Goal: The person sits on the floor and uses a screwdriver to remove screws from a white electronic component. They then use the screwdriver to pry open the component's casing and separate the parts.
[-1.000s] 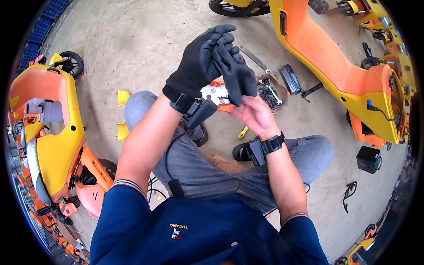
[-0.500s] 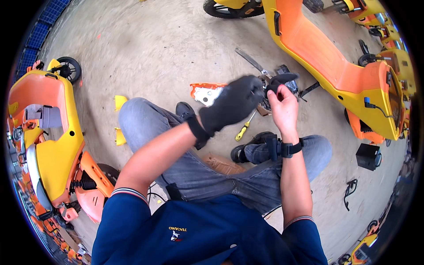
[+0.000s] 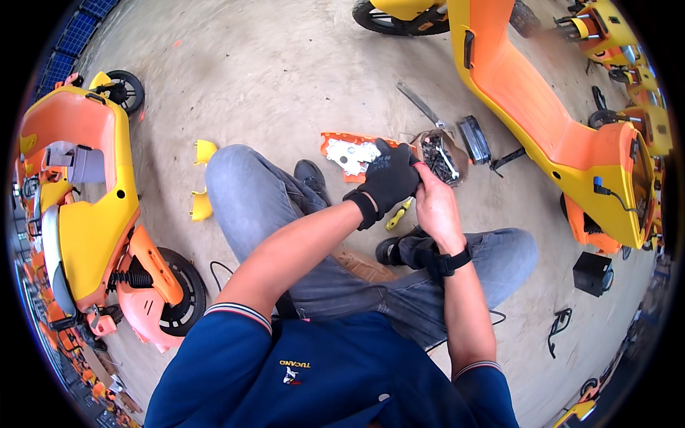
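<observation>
My left hand [image 3: 389, 178], in a black glove, is curled against my bare right hand [image 3: 433, 197] above my crossed legs; what its fingers grip is hidden. My right fingers are closed on black glove fabric with a red edge [image 3: 417, 168]. Just beyond lies an orange-rimmed panel with white fittings [image 3: 346, 155], partly hidden by my left hand. Right of it stands a box of dark small parts and a wrench [image 3: 439, 153], and below, a yellow-handled screwdriver [image 3: 398, 216].
Yellow-orange scooters stand at left [image 3: 89, 250] and right [image 3: 542, 114]. A flat metal bar [image 3: 417, 100], black case [image 3: 474, 139] and black cube [image 3: 591, 274] lie on the concrete floor [image 3: 271, 85], with two yellow pieces [image 3: 201, 205] beside my left knee.
My hands have moved lower from a second ago. In the last half second they have shifted slightly left and closer together, with the loose black glove now mostly hidden between them.
</observation>
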Available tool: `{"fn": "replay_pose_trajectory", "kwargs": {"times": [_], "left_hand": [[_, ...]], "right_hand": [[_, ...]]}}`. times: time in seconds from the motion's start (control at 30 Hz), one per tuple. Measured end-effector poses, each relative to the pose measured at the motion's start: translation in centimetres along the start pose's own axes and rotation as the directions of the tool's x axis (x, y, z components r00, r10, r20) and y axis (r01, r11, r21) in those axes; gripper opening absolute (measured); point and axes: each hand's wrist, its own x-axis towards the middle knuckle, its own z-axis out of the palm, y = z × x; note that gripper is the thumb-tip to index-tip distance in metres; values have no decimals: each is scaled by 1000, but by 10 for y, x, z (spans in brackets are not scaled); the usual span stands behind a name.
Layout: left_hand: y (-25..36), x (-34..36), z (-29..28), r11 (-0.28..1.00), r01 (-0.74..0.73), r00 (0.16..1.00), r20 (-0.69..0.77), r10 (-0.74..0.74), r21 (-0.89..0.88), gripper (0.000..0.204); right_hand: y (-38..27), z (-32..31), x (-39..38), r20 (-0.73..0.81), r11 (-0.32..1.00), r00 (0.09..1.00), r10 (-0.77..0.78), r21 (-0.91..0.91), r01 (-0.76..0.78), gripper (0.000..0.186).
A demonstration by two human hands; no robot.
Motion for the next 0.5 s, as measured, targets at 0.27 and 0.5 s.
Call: {"fn": "replay_pose_trajectory", "kwargs": {"times": [0.27, 0.5], "left_hand": [[5, -13, 7, 875, -378, 906, -74, 417, 303, 30], [18, -36, 6, 956, -215, 977, 51, 209, 199, 38]], "right_hand": [[36, 26, 6, 182, 924, 959, 218, -354, -143, 20], [73, 12, 46, 136, 787, 862, 489, 359, -503, 15]]}}
